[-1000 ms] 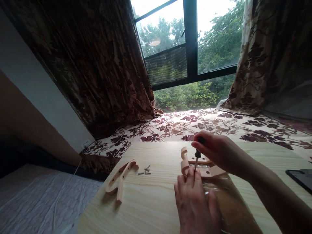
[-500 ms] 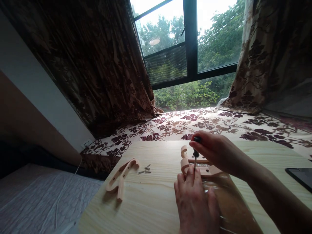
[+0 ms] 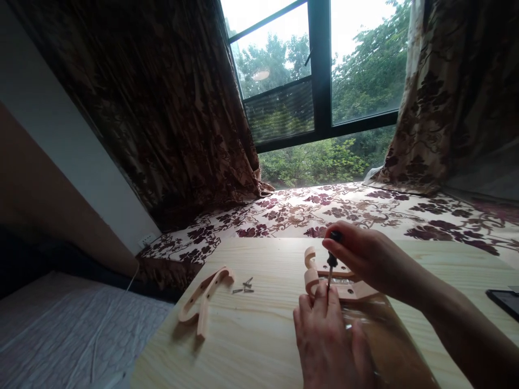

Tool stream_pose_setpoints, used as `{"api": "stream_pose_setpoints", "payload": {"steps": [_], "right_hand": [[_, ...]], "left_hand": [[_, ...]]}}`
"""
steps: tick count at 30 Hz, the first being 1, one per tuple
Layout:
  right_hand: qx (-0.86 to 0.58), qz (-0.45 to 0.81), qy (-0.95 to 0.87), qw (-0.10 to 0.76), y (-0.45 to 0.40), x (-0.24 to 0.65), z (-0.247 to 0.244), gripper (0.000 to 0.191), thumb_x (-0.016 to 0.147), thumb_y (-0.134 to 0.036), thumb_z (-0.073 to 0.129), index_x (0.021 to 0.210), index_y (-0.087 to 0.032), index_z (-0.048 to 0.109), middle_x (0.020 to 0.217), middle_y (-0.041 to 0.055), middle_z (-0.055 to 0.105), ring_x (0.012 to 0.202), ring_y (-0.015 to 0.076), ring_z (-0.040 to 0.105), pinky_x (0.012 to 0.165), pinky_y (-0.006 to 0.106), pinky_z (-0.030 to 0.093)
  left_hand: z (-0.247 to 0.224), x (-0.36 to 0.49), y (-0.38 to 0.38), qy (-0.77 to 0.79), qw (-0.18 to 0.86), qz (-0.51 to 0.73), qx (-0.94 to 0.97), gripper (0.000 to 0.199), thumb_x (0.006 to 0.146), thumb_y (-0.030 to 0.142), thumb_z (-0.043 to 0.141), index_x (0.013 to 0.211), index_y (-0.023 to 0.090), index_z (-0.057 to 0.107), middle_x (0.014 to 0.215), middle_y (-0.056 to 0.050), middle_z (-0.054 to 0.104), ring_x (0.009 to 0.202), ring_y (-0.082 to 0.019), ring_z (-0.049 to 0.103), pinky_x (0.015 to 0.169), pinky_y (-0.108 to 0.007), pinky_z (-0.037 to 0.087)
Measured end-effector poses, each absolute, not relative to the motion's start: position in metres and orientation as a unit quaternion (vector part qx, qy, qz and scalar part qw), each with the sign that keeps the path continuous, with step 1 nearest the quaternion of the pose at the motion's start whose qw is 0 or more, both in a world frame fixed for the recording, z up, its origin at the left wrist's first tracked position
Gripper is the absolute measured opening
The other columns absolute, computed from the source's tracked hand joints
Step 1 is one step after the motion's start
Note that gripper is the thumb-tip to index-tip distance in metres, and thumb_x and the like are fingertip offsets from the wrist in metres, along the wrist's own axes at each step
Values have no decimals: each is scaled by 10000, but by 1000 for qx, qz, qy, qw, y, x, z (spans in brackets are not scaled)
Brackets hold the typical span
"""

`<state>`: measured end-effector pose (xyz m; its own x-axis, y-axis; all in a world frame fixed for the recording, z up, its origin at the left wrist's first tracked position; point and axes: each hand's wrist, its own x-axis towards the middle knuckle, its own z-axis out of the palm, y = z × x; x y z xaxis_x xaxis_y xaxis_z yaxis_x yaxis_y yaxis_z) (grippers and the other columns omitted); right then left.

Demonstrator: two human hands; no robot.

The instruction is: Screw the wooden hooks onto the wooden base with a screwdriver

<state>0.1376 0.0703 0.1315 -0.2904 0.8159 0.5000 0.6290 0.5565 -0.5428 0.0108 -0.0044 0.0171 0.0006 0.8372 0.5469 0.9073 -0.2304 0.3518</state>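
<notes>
My right hand (image 3: 360, 251) is closed around the black handle of a screwdriver (image 3: 332, 259), which stands nearly upright with its shaft pointing down. My left hand (image 3: 330, 337) has its fingertips pressed on a pale wooden hook (image 3: 359, 290), close around the screwdriver's tip. The tip and whatever it meets are hidden by those fingers. Just behind lies a second wooden hook (image 3: 308, 256), its curled end facing left. Under the hooks and my left hand is a brown sheet in clear plastic (image 3: 385, 335).
Two more wooden hooks (image 3: 203, 302) lie on the left of the wooden board (image 3: 251, 346), with several loose screws (image 3: 245, 289) beside them. A dark phone-like device (image 3: 505, 302) rests at the right edge. Behind are a flowered cloth (image 3: 275, 216), curtains (image 3: 194, 108) and a window (image 3: 320, 81).
The whole view has shifted slightly, so everything sits a little further right and lower. Both hands keep their places at the hook and screwdriver.
</notes>
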Motion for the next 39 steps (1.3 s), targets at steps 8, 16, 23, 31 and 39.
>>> {"api": "stream_pose_setpoints", "payload": {"steps": [8, 16, 23, 31, 39], "right_hand": [[-457, 124, -792, 384, 73, 138, 127, 244, 932, -447, 441, 842, -232, 515, 607, -14, 557, 531, 167, 509, 534, 283, 379], [-447, 135, -793, 391, 74, 139, 123, 268, 936, -468, 436, 834, -238, 528, 616, -8, 584, 534, 174, 542, 538, 285, 400], [-452, 123, -797, 381, 74, 139, 123, 256, 946, -456, 437, 842, -237, 519, 613, -17, 572, 528, 167, 530, 534, 277, 399], [-457, 125, -795, 378, 75, 140, 124, 244, 944, -451, 434, 847, -240, 511, 619, -23, 554, 537, 166, 519, 540, 281, 385], [-468, 132, -791, 370, 79, 153, 125, 285, 949, -468, 404, 833, -231, 510, 641, -7, 574, 576, 179, 556, 560, 293, 415]], "left_hand": [[7, 8, 1, -591, 52, -410, -693, 493, 890, 524, 502, 1287, 244, 585, 1356, 5, 553, 1227, -325, 519, 1051, -499, 416], [0, 4, 5, -603, 57, -381, -699, 524, 838, 533, 579, 1324, 340, 538, 1383, 87, 512, 1190, -330, 546, 975, -478, 488], [5, 2, 4, -601, 57, -361, -710, 539, 821, 463, 614, 1332, 310, 535, 1383, 38, 521, 1194, -354, 543, 942, -490, 513], [2, 5, 7, -595, 68, -364, -713, 540, 820, 482, 612, 1315, 272, 558, 1361, 13, 548, 1173, -344, 556, 947, -472, 514], [1, 13, 22, -567, 74, -322, -755, 634, 712, 503, 685, 1270, 217, 593, 1305, -60, 604, 1122, -338, 578, 872, -450, 558]]}}
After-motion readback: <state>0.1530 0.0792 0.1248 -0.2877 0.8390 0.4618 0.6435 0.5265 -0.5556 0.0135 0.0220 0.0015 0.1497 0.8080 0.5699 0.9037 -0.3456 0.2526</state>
